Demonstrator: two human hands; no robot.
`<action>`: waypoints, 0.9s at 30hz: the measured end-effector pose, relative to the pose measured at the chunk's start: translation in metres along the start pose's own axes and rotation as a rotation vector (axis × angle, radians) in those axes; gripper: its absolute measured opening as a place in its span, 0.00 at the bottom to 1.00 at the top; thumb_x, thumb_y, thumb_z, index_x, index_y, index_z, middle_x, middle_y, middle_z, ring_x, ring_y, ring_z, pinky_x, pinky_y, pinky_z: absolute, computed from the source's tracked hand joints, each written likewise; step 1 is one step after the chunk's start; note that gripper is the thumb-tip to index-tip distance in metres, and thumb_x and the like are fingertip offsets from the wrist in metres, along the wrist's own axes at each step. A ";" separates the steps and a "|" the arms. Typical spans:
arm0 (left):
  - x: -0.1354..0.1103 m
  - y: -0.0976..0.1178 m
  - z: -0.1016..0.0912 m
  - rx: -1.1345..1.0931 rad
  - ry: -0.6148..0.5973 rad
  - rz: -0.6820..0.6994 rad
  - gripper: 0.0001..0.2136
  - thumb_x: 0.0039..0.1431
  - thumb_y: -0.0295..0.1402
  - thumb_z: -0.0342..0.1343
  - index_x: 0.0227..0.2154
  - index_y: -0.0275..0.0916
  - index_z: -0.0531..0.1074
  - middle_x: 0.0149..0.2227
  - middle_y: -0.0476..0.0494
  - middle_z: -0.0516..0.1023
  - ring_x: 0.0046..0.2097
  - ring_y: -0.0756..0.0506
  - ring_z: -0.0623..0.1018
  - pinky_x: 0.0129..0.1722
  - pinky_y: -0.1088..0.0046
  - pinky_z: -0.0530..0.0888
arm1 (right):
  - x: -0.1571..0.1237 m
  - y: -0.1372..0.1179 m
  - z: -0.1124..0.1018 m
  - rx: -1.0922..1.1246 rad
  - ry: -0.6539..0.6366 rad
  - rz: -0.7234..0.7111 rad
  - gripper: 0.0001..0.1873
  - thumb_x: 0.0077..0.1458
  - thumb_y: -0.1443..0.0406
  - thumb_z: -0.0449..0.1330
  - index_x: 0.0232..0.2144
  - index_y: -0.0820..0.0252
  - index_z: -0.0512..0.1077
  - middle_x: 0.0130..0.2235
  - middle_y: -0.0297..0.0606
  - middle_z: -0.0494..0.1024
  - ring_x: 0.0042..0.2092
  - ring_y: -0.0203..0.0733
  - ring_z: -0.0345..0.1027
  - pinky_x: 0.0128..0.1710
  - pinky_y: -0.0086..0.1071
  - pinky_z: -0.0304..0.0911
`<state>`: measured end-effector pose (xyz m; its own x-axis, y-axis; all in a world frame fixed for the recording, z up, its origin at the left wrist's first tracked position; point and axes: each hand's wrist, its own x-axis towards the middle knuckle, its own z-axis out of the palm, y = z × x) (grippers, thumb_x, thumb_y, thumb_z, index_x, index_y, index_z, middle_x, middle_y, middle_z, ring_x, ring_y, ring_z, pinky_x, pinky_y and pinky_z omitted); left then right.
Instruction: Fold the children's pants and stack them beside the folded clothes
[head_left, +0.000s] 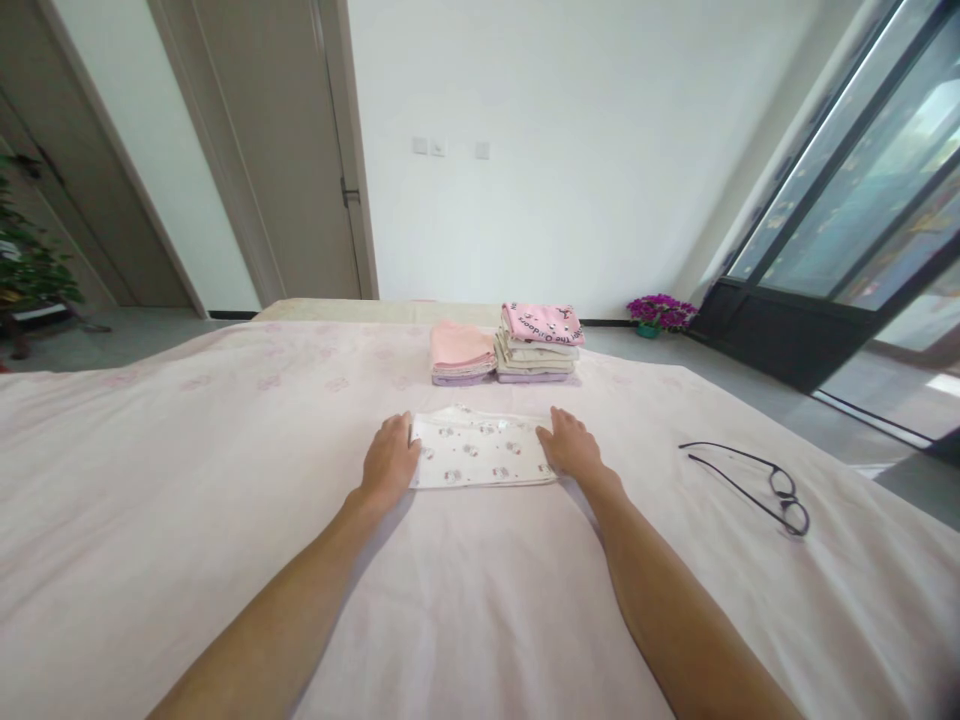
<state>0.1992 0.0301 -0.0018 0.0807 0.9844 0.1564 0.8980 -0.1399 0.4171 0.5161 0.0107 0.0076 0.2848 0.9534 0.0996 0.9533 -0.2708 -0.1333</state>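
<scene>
A folded white cloth with a small pink print (480, 452) lies flat on the pale pink bedsheet (187, 470). My left hand (390, 460) rests on its left edge and my right hand (571, 445) on its right edge. The fingers of both hands curl over the cloth's sides, holding it. Beyond the cloth stand two stacks of folded clothes: a low one with a peach piece on top (460, 352) and a taller one topped by a pink printed piece (540, 342).
Black-rimmed glasses (757, 485) lie on the sheet to the right. A pot of purple flowers (660, 313) stands on the floor by the wall. A glass sliding door (862, 210) is at right, a green plant (30, 270) at far left.
</scene>
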 end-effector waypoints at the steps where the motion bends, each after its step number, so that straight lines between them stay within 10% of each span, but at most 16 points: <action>1: 0.003 -0.001 -0.003 -0.036 -0.007 -0.051 0.27 0.63 0.34 0.48 0.64 0.32 0.58 0.62 0.31 0.68 0.62 0.41 0.69 0.58 0.68 0.65 | 0.002 0.003 -0.003 0.018 -0.022 0.035 0.34 0.63 0.55 0.49 0.66 0.65 0.54 0.63 0.55 0.64 0.61 0.57 0.60 0.56 0.45 0.58; 15: 0.021 -0.006 -0.005 -0.302 -0.070 -0.065 0.14 0.57 0.42 0.49 0.35 0.38 0.75 0.39 0.36 0.82 0.39 0.39 0.80 0.35 0.69 0.69 | 0.006 0.013 -0.016 0.240 0.017 0.040 0.36 0.51 0.57 0.61 0.60 0.66 0.62 0.57 0.54 0.71 0.55 0.54 0.68 0.53 0.41 0.61; 22: 0.018 -0.082 -0.043 -0.369 0.013 -0.125 0.14 0.55 0.42 0.51 0.32 0.37 0.74 0.30 0.41 0.79 0.32 0.42 0.77 0.30 0.71 0.66 | -0.008 -0.048 -0.004 0.554 0.061 -0.132 0.36 0.49 0.61 0.62 0.60 0.66 0.63 0.55 0.49 0.73 0.54 0.46 0.68 0.53 0.35 0.62; 27: 0.003 -0.132 -0.064 -0.332 -0.011 -0.189 0.12 0.50 0.41 0.55 0.28 0.37 0.75 0.27 0.43 0.79 0.31 0.41 0.77 0.29 0.71 0.66 | -0.027 -0.081 0.000 0.391 -0.002 -0.245 0.31 0.57 0.60 0.58 0.61 0.67 0.63 0.57 0.53 0.70 0.53 0.48 0.69 0.54 0.39 0.63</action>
<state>0.0536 0.0447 0.0007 -0.0668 0.9970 0.0400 0.7085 0.0192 0.7054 0.4308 0.0068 0.0153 0.0550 0.9835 0.1725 0.8828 0.0329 -0.4685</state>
